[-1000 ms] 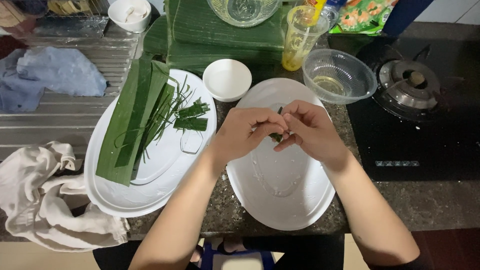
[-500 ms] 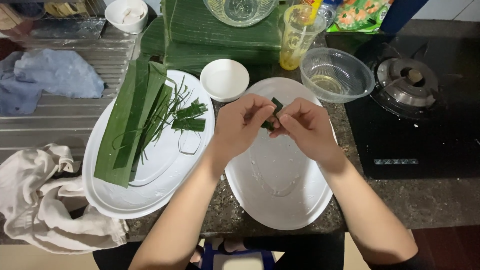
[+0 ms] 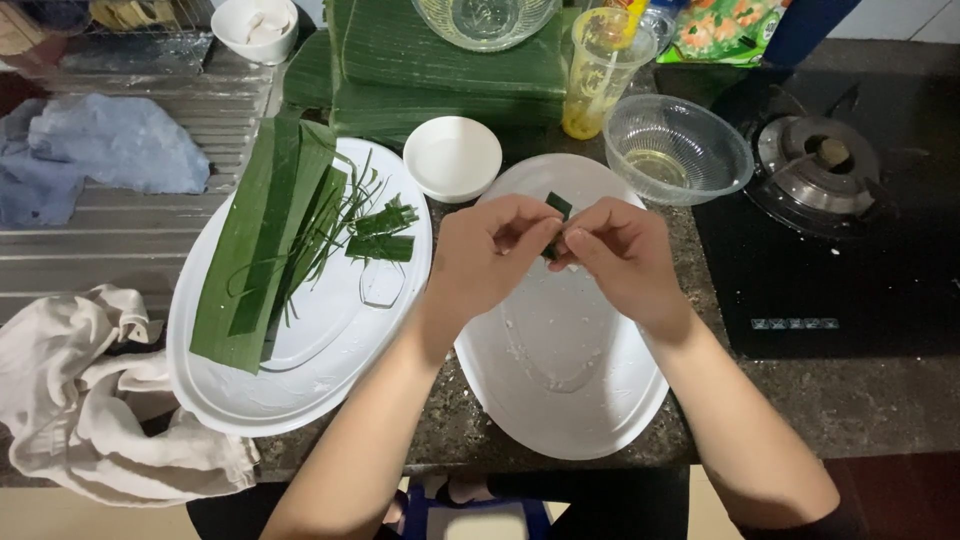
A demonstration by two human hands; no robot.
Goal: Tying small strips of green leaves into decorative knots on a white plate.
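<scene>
Even, soft overhead light; the white platter (image 3: 300,390) at lower left glares slightly (no hard shadows), the right side falls dim, and focus stays sharp.

Off to the side we've got a small round white bowl (image 3: 457,156), a clear glass bowl (image 3: 676,148) holding a little yellowish oil, a yellow-tinted plastic cup (image 3: 596,73), a crumpled cream cloth (image 3: 95,400), and a black gas hob (image 3: 830,210).
</scene>
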